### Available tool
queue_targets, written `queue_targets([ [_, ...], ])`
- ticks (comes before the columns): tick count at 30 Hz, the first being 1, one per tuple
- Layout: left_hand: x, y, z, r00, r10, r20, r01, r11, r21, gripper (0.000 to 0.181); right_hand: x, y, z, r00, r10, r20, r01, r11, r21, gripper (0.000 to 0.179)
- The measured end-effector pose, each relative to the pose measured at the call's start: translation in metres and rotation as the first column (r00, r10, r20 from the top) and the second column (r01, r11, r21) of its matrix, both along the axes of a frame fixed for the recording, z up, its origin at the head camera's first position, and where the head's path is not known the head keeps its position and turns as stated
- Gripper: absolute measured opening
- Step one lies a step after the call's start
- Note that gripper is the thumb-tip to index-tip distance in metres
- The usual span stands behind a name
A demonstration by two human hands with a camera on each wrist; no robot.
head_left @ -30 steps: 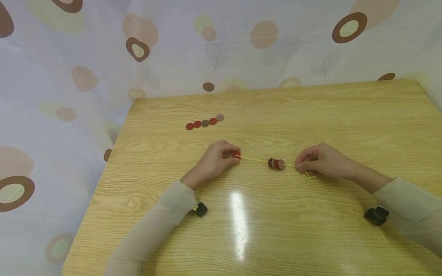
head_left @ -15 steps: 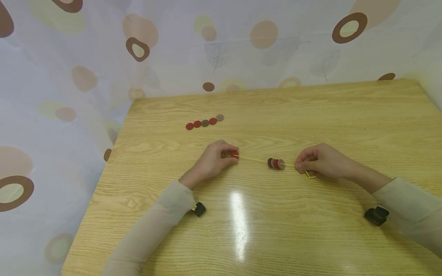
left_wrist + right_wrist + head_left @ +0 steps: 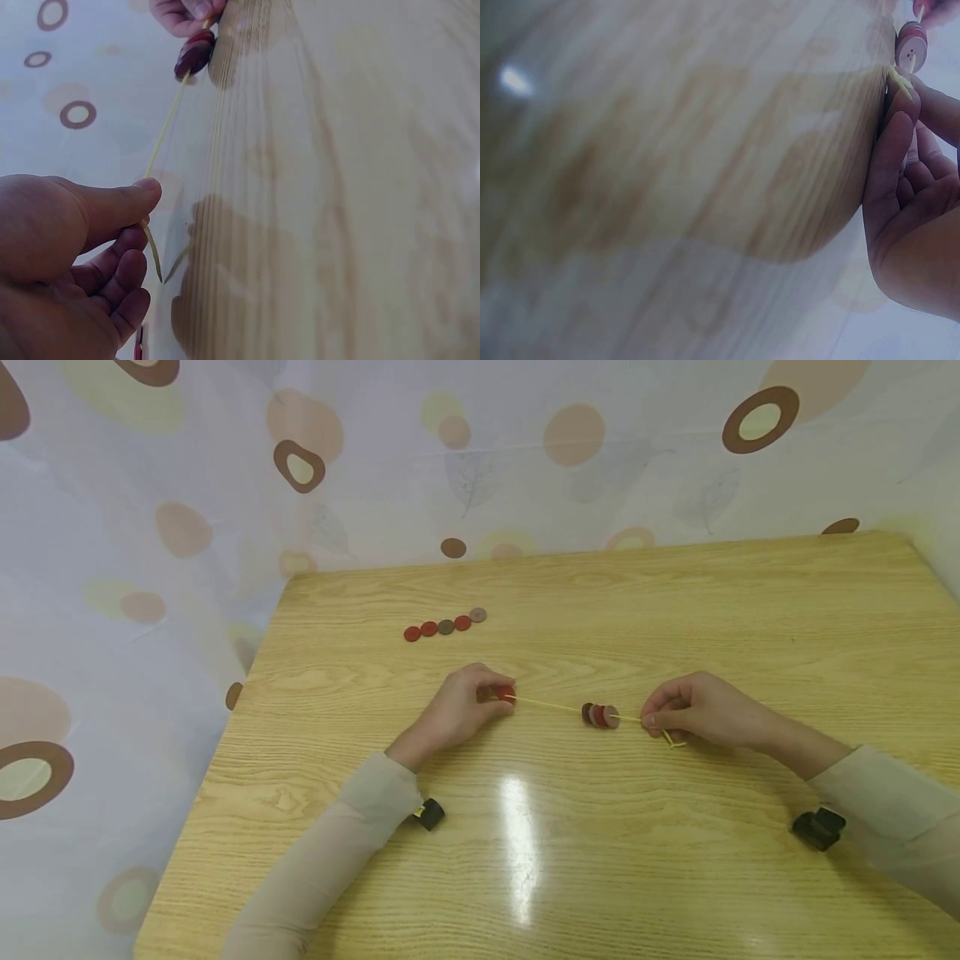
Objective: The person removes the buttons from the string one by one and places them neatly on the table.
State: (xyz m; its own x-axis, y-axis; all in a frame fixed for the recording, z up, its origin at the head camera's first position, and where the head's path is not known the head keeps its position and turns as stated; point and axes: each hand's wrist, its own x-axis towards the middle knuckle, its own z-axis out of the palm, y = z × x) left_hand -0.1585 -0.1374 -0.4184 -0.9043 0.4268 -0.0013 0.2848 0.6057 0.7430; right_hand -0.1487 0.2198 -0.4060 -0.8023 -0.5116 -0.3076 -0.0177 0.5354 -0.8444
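Observation:
A yellow string point(image 3: 551, 703) runs taut between the two hands, low over the wooden table. My left hand point(image 3: 467, 706) pinches it near one end together with a red button point(image 3: 506, 693). In the left wrist view the thumb covers that button, and a short string tail point(image 3: 154, 255) sticks out past the fingers. Several threaded buttons point(image 3: 600, 716), dark, red and pinkish, stand face to face on the string, closer to the right side. Just beyond them my right hand point(image 3: 701, 710) grips the other end, where a knotted tail point(image 3: 902, 81) pokes out between thumb and fingers.
Toward the back left, a row of several loose buttons point(image 3: 446, 627), red, grey and pinkish, lies flat on the wooden table point(image 3: 675, 877). A patterned white curtain point(image 3: 525, 485) hangs behind the table and along its left side. Black wrist cameras point(image 3: 819, 828) sit under both sleeves.
My left hand has slid slightly to the left along with the red button. The threaded buttons and my right hand have stayed almost where they were.

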Motion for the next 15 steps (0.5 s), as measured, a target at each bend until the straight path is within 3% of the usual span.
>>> queue_targets([
  [15,-0.0001,-0.0059,-0.0008,1.000,0.022,-0.006,-0.022,1.000,-0.008,0.035,-0.0004,0.0012,-0.0001,1.000,0.007,0.002,-0.007,1.000,-0.001,0.013],
])
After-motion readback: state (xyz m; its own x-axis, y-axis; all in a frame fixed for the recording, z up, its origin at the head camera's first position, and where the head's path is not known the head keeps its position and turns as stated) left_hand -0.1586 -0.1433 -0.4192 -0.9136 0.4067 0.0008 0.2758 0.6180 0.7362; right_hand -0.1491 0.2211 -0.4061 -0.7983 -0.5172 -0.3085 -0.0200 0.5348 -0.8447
